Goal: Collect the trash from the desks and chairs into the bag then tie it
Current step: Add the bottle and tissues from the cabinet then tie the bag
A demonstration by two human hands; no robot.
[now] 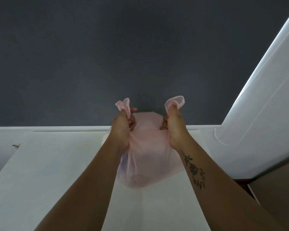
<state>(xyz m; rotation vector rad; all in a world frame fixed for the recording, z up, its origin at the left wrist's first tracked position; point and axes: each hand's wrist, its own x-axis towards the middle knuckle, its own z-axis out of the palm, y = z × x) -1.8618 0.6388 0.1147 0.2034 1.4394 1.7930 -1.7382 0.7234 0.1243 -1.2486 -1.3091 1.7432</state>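
Together, two hands (122, 129) (175, 129), one pink bag (147, 157)

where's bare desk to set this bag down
Widest bare patch: desk left of the left arm. A smaller one lies between the arms, below the bag. Crowded mid-back, where left hand and right hand grip it.
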